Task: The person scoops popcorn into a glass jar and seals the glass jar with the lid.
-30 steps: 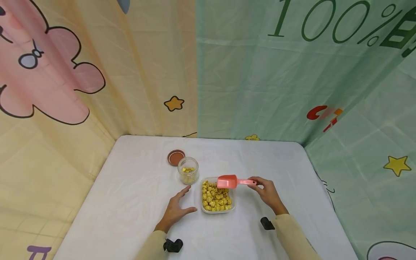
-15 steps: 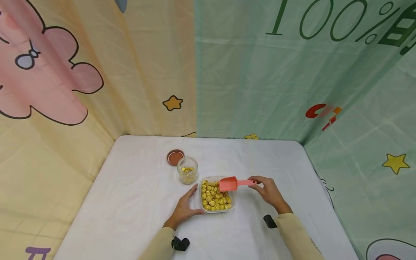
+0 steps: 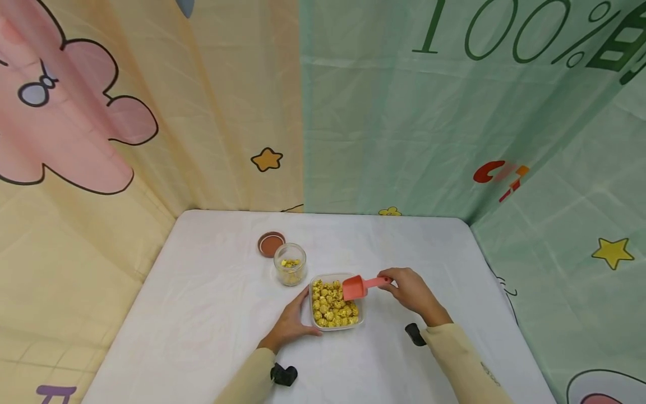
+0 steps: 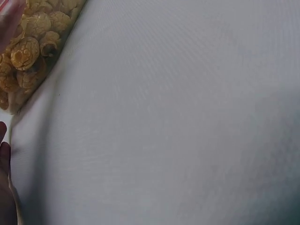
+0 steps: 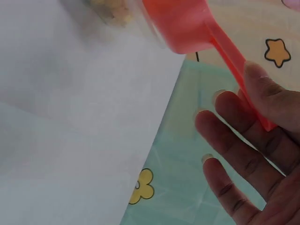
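Observation:
A clear plastic container (image 3: 330, 327) full of yellow popcorn (image 3: 328, 308) sits on the white table. My left hand (image 3: 289, 326) rests along its left side, fingers straight at the wall and thumb at the near corner. In the left wrist view only a few fingers (image 4: 3, 161) show, close below the popcorn-filled container. My right hand (image 3: 410, 290) pinches the handle end of a red scoop (image 3: 355, 288) between thumb and fingers. The scoop's bowl is over the container's right part, overlapping the popcorn. In the right wrist view, other fingers (image 5: 220, 178) spread loosely below the handle.
Behind the container, slightly left, stands a glass jar (image 3: 290, 272) with some popcorn in it. A brown round lid (image 3: 271, 244) lies beside the jar. The white-covered table (image 3: 212, 280) ends at printed curtains (image 3: 383, 140) at the back and sides.
My left hand has moved right, up to the container's left side. The scoop has tilted, its bowl dipping lower over the popcorn, still in my right hand.

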A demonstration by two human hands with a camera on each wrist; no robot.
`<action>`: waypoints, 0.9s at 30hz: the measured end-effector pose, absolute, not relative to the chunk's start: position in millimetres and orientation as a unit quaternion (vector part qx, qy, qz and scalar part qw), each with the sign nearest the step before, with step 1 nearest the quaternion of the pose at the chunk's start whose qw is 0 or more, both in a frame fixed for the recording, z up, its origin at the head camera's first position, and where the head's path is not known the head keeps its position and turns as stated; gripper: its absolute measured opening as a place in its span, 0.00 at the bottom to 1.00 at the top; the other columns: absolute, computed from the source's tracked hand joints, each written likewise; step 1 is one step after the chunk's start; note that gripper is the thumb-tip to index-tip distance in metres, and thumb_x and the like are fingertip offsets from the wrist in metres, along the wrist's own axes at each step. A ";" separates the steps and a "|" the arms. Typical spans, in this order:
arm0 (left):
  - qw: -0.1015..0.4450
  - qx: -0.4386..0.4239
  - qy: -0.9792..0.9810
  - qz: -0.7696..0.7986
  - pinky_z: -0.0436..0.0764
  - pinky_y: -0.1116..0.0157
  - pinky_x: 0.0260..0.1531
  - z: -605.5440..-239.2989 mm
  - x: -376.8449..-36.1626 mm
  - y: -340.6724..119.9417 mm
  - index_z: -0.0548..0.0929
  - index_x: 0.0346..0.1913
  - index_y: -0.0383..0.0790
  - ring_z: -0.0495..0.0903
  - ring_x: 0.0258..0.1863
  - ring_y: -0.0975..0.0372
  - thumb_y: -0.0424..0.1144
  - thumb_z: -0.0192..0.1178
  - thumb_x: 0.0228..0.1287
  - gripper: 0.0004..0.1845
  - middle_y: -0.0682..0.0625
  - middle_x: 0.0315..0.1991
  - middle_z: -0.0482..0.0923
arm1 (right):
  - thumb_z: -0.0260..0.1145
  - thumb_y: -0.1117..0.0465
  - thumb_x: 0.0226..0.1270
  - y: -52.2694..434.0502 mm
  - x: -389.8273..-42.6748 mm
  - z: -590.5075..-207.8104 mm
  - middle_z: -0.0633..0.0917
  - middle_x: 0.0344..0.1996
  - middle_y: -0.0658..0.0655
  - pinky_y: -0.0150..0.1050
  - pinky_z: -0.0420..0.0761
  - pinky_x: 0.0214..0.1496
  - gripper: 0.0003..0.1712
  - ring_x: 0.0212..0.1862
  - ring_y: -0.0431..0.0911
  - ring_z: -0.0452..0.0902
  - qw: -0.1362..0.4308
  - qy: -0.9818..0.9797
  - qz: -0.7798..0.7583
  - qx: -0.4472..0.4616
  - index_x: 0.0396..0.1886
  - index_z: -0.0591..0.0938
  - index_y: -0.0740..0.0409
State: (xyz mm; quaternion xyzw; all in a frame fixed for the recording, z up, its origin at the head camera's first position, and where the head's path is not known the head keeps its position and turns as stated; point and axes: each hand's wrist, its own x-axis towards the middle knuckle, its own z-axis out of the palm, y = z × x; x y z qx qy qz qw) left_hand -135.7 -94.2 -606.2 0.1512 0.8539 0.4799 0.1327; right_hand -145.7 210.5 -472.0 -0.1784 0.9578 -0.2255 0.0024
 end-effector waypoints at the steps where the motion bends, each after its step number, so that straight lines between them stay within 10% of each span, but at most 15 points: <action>1: 0.135 0.150 0.854 0.480 0.58 0.47 0.70 -606.0 -136.1 -93.4 0.51 0.75 0.33 0.54 0.72 0.44 0.49 0.81 0.35 0.65 0.37 0.73 0.54 | 0.73 0.63 0.56 207.4 -146.1 -468.7 0.85 0.29 0.47 0.39 0.82 0.37 0.08 0.31 0.40 0.76 0.010 0.961 -0.215 -0.174 0.37 0.86 0.57; 27: 0.134 0.146 0.838 0.509 0.59 0.44 0.69 -610.5 -136.9 -90.8 0.52 0.75 0.34 0.58 0.70 0.42 0.47 0.81 0.37 0.64 0.33 0.70 0.60 | 0.73 0.64 0.56 184.4 -156.0 -467.3 0.86 0.32 0.50 0.37 0.81 0.35 0.07 0.32 0.42 0.75 0.071 0.972 -0.152 -0.161 0.36 0.87 0.58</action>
